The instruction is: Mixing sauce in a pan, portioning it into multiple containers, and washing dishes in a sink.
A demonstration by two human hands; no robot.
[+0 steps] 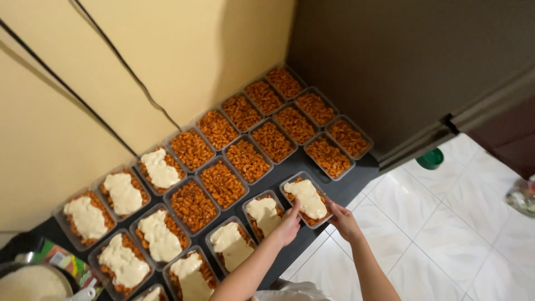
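Rows of clear rectangular food containers filled with orange-red pasta cover a dark table. Several at the near left carry a strip of pale cream sauce; those at the far right are plain pasta. My left hand and my right hand grip the near corners of one sauce-topped container at the table's front edge. Beside it on the left stands another sauce-topped container, touching my left hand's fingers.
A pot of pale sauce and a colourful packet sit at the table's left end. A yellow wall with black cables lies behind. White floor tiles, a green round object and a dark cabinet are at right.
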